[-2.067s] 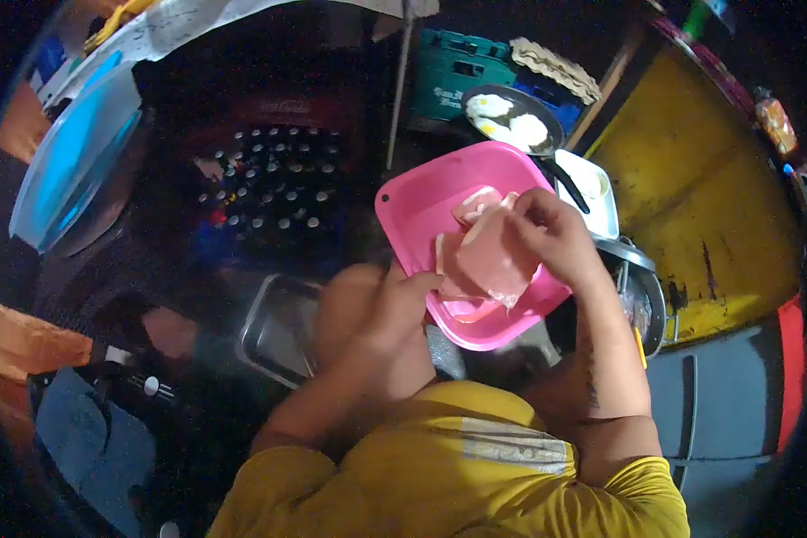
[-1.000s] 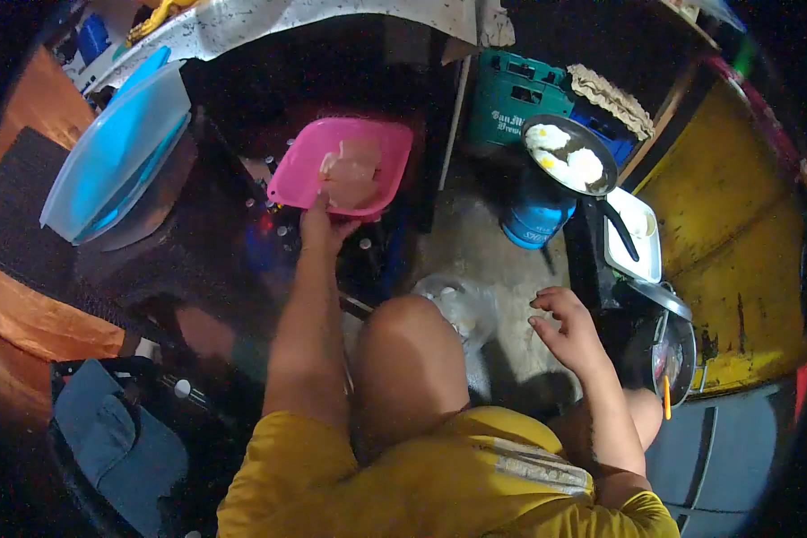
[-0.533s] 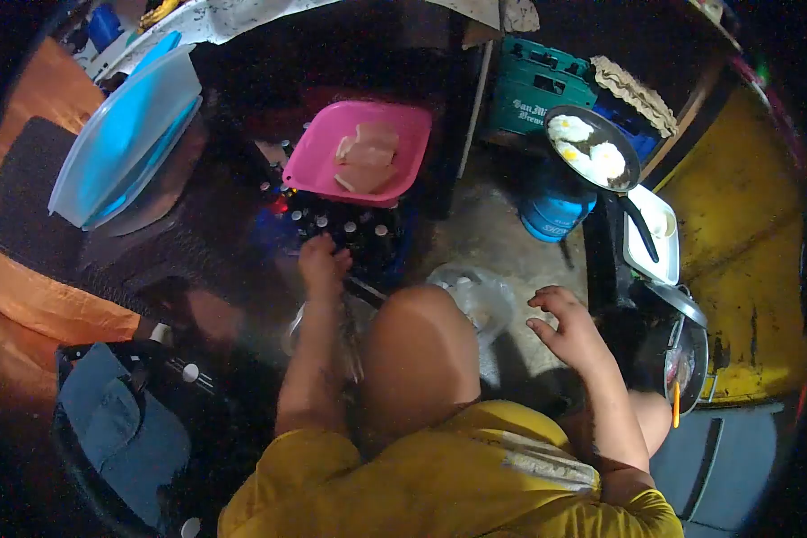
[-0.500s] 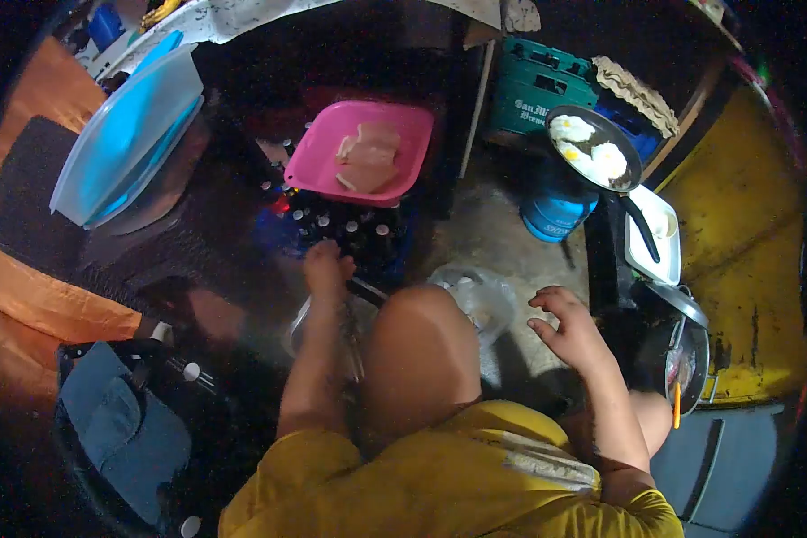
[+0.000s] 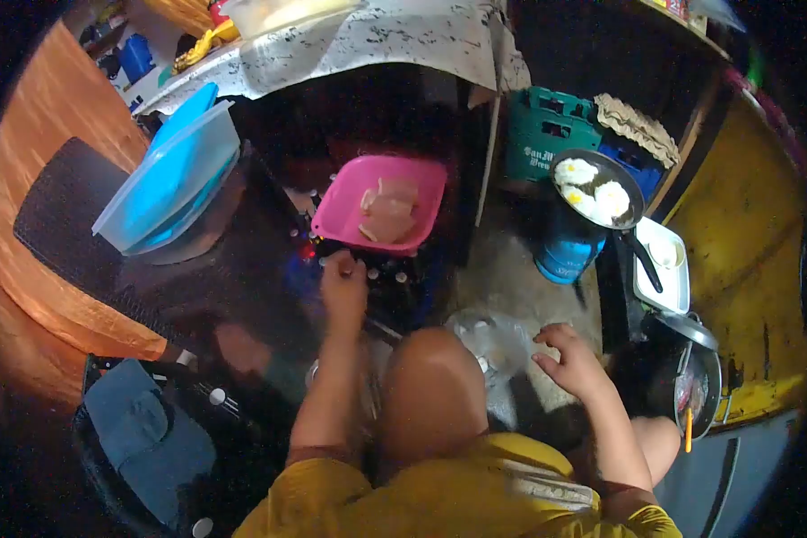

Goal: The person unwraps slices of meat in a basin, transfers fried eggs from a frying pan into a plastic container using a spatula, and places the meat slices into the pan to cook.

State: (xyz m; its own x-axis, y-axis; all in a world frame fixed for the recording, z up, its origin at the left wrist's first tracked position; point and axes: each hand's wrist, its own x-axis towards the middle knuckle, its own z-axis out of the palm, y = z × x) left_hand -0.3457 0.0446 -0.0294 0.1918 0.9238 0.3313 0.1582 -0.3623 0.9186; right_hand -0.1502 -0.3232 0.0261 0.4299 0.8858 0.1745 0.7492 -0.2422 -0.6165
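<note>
A pink plastic tub (image 5: 336,206) with slices of pink meat (image 5: 390,212) in it rests on a crate of capped bottles (image 5: 402,277). Just below the tub's near edge is my left hand (image 5: 343,276), its fingers curled; whether something small is between them cannot be made out. My right hand (image 5: 568,360) hangs above my right thigh with thumb and fingers apart, holding nothing. Beyond it, a black frying pan (image 5: 637,193) with several fried eggs (image 5: 611,199) sits over a blue gas canister (image 5: 568,255).
A white tray (image 5: 679,291) and a lidded pot (image 5: 708,394) stand at the right. Green (image 5: 524,148) and blue crates are behind the pan. A clear plastic bag (image 5: 489,341) lies on the floor. At the left are blue-and-clear containers (image 5: 175,184) and a grey-blue cap (image 5: 148,439).
The pink tub went from my hands to the top of the bottle crate. My left hand let go and drew back; my right hand left the meat. The view has also shifted.
</note>
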